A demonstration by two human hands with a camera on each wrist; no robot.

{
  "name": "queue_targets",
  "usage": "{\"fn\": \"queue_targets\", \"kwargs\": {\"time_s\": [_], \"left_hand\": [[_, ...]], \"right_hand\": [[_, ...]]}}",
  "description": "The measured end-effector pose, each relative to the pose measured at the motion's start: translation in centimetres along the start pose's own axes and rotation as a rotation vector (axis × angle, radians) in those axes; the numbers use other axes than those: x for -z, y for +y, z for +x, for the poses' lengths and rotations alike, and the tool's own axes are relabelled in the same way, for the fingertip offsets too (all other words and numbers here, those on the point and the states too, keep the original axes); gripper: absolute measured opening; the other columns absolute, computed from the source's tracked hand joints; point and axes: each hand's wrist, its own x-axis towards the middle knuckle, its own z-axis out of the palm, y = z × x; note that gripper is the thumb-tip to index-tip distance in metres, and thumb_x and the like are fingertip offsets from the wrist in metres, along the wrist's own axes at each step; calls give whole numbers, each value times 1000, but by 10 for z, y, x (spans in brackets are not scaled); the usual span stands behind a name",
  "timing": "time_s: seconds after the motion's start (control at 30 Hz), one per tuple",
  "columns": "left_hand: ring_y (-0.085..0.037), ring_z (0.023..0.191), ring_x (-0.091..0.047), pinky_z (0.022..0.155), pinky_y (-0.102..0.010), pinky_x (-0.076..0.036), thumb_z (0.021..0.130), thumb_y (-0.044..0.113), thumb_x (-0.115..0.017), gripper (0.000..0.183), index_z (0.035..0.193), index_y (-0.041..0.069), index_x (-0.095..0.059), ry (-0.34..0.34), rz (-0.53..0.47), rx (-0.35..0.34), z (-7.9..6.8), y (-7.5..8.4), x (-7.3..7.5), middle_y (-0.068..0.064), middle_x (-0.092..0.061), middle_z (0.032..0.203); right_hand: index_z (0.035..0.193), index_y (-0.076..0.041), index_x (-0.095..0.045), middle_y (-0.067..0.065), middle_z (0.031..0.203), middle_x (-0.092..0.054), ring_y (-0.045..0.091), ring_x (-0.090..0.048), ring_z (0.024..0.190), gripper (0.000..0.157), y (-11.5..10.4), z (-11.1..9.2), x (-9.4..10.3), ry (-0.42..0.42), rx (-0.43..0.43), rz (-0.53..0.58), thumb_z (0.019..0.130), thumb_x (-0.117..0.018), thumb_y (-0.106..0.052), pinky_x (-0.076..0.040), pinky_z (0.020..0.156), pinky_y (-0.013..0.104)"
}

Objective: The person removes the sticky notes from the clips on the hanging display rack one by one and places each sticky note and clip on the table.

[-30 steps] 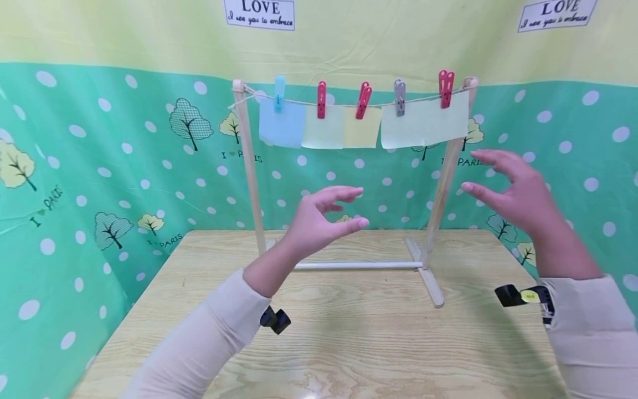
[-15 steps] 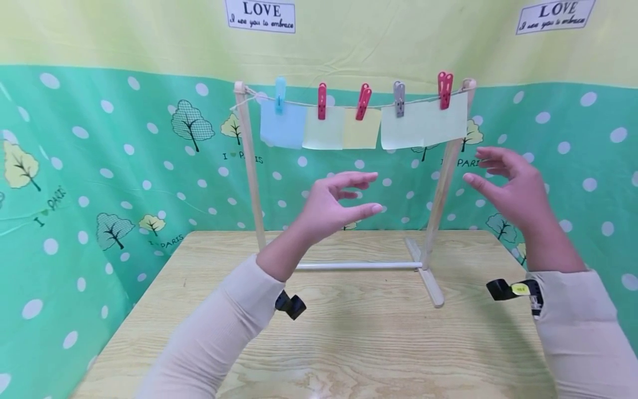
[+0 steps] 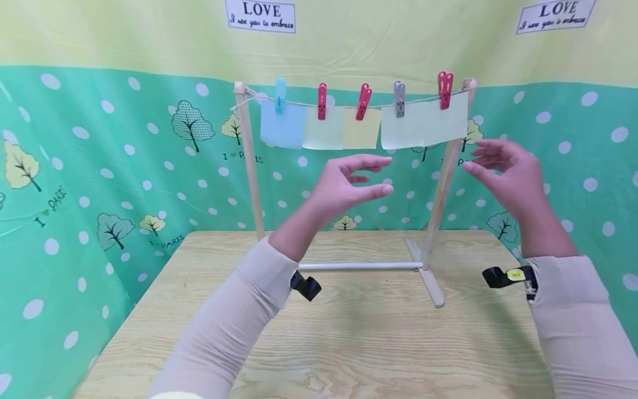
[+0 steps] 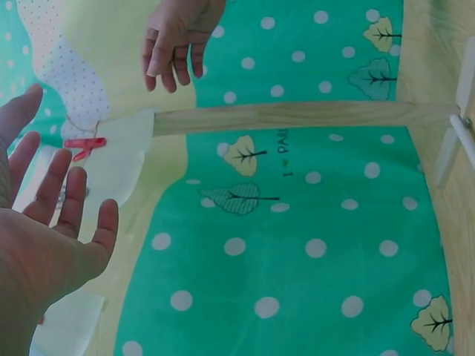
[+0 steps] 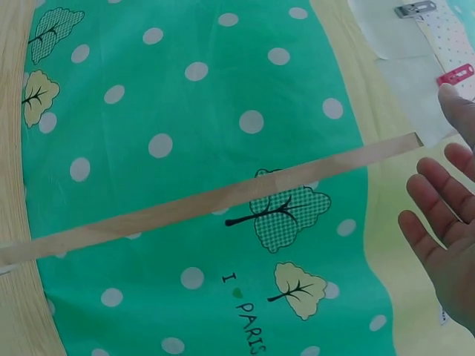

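My left hand [image 3: 346, 185] is raised below the middle of a string, fingers bent loosely and thumb apart, holding nothing. To the right, beside the rack's right post [image 3: 443, 194], my right hand [image 3: 510, 172] is likewise raised and holds nothing. Along the string hang a blue sheet [image 3: 283, 130], a pale green sheet [image 3: 323, 133], a yellow sheet [image 3: 364, 130] and pale sheets [image 3: 423, 124] at the right. A blue clothespin [image 3: 280, 94], red clothespins [image 3: 322, 102] and a grey clothespin [image 3: 400, 100] grip them. In the right wrist view a red clothespin [image 5: 454, 76] shows near my thumb.
A wooden rack with a left post [image 3: 251, 166], a white crossbar [image 3: 364, 266] and a right foot [image 3: 431, 285] stands on the wooden table [image 3: 379, 343]. Behind it hangs a green and yellow patterned curtain [image 3: 164, 183]. Small black cameras [image 3: 306, 285] are strapped to both wrists.
My left hand has moved up and to the right, toward the sheets. My right hand has risen slightly, its fingers drawing a little closer to the thumb. Sheets and clothespins stay put.
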Motion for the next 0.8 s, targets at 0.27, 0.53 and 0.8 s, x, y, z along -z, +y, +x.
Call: {"fn": "queue_targets", "kwargs": {"time_s": [0.27,0.53,0.8], "left_hand": [[-10,108,-60,94,-27,-50,82,12,-80,42,122,8,-68,-18,-32,44,17,6,-2,5,-68,117],[-11,106,-60,92,-23,-50,82,12,-80,45,124,5,-66,-14,-37,47,32,12,-6,-2,-66,121],[-19,113,-57,89,-22,-51,79,14,-83,47,123,7,-67,17,-10,32,52,19,-8,-1,-64,123]], "right_hand": [[129,-12,-63,1,111,-63,7,-58,96,45,-3,7,-4,42,-22,119,88,-75,-23,-46,78,7],[125,-13,-66,-5,107,-64,6,-59,95,40,-3,14,-7,101,-42,188,87,-75,-21,-46,79,8],[127,-13,-66,-6,107,-65,5,-59,94,44,-1,20,-12,112,-87,198,86,-76,-25,-47,79,8]]}}
